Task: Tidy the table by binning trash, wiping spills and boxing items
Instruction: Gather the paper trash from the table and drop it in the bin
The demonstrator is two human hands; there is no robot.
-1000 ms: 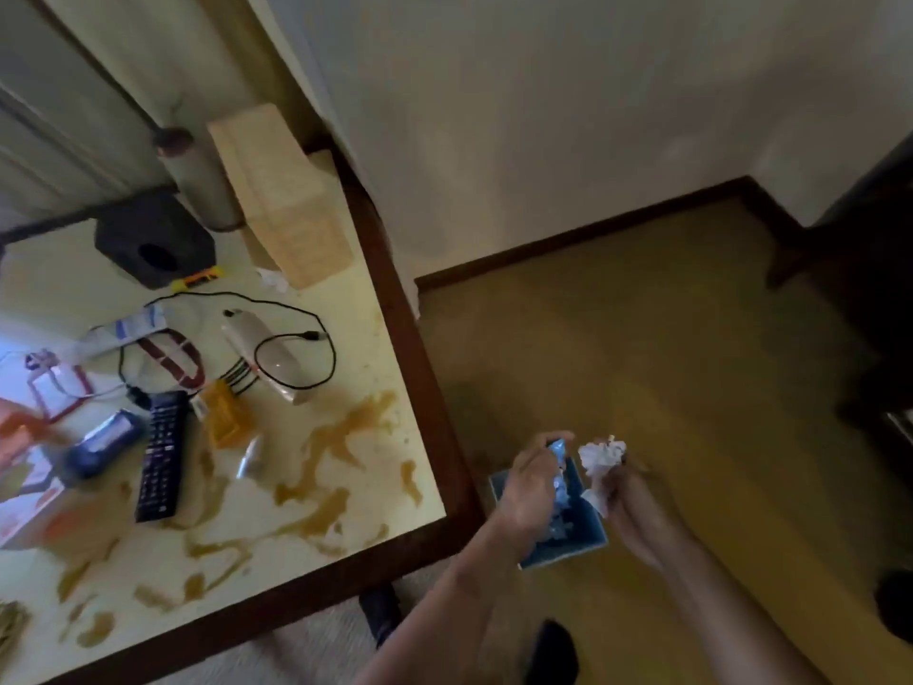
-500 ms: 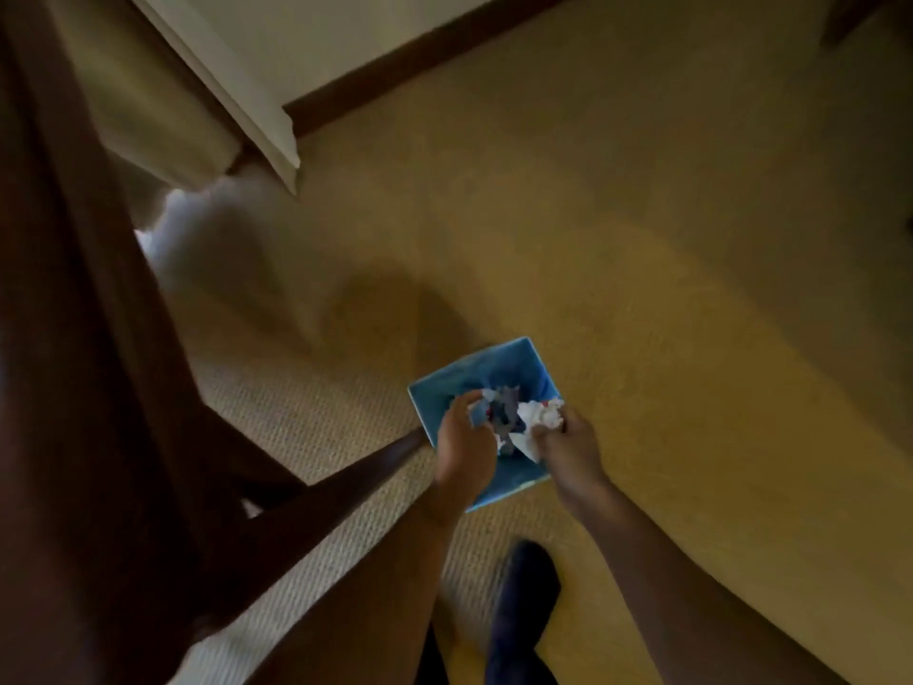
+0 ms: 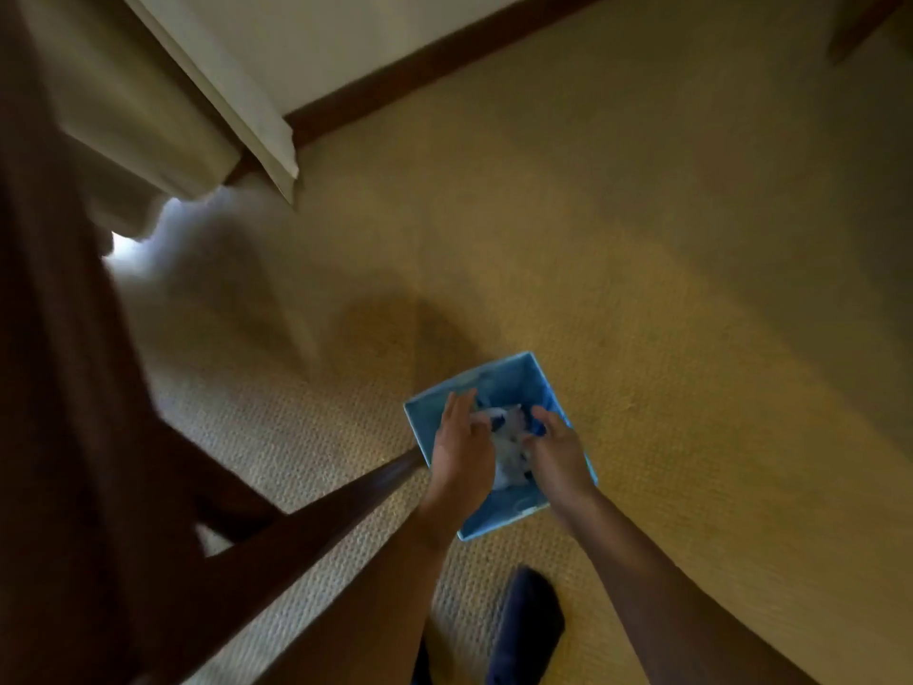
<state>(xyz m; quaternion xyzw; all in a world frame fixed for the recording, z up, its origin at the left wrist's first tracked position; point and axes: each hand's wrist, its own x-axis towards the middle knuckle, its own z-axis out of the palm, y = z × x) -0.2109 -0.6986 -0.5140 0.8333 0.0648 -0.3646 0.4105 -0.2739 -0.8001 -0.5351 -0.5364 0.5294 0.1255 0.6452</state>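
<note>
A blue square bin [image 3: 514,375] stands on the carpet below me. Both my hands reach down into it. My left hand [image 3: 462,449] is at the bin's left side, its fingers stretched out and holding nothing. My right hand [image 3: 556,449] is at the right side, its fingers bent in against a crumpled white tissue [image 3: 509,440]. A blue wrapper [image 3: 538,427] lies beside the tissue at my right fingertips. The trash sits between my two hands inside the bin, and the picture is a little blurred.
The table's dark wooden edge and leg [image 3: 296,526] run along the left, close to the bin. A pale curtain [image 3: 148,106] hangs at the upper left, and a dark skirting board [image 3: 425,66] runs along the wall. My dark shoe [image 3: 526,625] is just below the bin.
My view dropped from the tabletop to the floor. Both hands went lower into the bin. My left hand has spread its fingers and let go of the blue wrapper.
</note>
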